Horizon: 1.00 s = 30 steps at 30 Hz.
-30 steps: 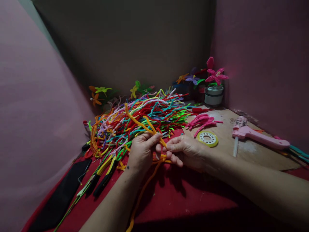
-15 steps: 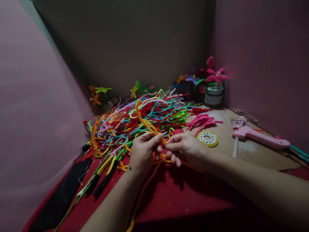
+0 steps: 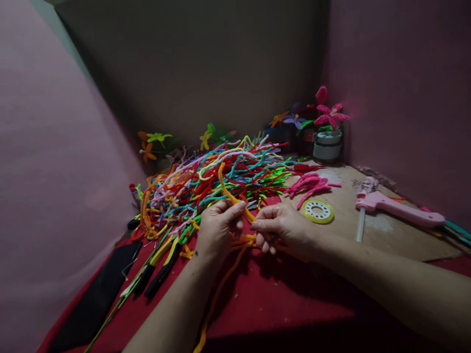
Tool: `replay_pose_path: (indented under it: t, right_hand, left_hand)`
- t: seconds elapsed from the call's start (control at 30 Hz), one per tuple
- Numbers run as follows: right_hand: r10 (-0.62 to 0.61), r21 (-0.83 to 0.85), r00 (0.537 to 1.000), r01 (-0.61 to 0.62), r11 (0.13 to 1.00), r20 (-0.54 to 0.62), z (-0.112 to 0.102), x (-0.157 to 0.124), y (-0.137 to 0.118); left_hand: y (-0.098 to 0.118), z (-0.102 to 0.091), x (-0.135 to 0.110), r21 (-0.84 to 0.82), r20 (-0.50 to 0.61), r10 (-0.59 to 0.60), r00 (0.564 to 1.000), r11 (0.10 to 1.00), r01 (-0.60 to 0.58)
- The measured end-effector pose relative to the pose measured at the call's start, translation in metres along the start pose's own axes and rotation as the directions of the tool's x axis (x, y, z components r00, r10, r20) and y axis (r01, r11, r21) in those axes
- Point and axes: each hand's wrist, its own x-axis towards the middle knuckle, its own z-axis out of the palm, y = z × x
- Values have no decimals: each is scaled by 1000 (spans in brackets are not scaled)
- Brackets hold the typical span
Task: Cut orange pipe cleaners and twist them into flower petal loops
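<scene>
My left hand (image 3: 218, 230) and my right hand (image 3: 281, 228) meet over a red cloth (image 3: 279, 304), both pinching an orange pipe cleaner (image 3: 228, 189). Its free end arcs up over a big heap of coloured pipe cleaners (image 3: 213, 179) just behind my hands. Another orange length trails from under my hands toward the near edge. The fingers of both hands are closed around the orange strand.
A pink glue gun (image 3: 399, 208) and a yellow tape roll (image 3: 318, 211) lie on a board at the right. Pink pipe cleaner pieces (image 3: 309, 184) lie behind the roll. Finished pipe-cleaner flowers (image 3: 329, 115) stand in pots at the back. Black-handled tools (image 3: 158, 274) lie at the left.
The free end of the orange pipe cleaner has been drawn in and curled shorter toward my hands. Both hands have stayed in nearly the same place.
</scene>
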Motion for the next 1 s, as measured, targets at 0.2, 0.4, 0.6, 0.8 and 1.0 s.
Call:
replay_pose_path:
  t: [0.2, 0.4, 0.6, 0.8, 1.0]
  right_hand:
    - [-30, 20, 998, 29, 999, 50, 0, 0, 1]
    - [25, -119, 999, -29, 992, -36, 3, -3, -2]
    - [106, -171, 994, -108, 979, -19, 6, -5, -1]
    - [67, -61, 997, -69, 996, -38, -1, -2, 1]
    - [-12, 36, 998, 15, 999, -67, -4, -1, 1]
  left_hand:
    - [0, 0, 1, 15, 38, 22, 999, 1000, -23]
    - [1, -2, 4, 53, -27, 76, 997, 996, -74]
    - [6, -13, 7, 202, -147, 178, 973, 968, -147]
    - [11, -14, 12, -86, -76, 156, 985, 983, -163]
    - [-4, -11, 9, 51, 244, -161, 956, 987, 154]
